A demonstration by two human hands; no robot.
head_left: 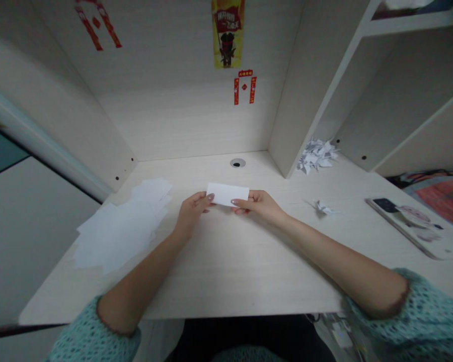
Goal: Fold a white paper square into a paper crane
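Between my two hands is a small white rectangular piece of paper [226, 193], held just above the desk near its middle. My left hand [193, 208] pinches its left end, thumb on top and fingers beneath. At the right end my right hand [258, 203] grips it the same way, with the thumb lying over the lower edge. A folded paper crane [322, 207] rests on the desk to the right of my right hand. Left of my left hand lies a spread pile of white paper sheets [121, 229].
A heap of folded white paper pieces [317, 155] sits in the right corner behind an upright panel [305, 100]. At the right lies a phone [415, 226] in a decorated case, beside red and grey cloth [445, 198]. A round cable hole [237, 163] is at the back.
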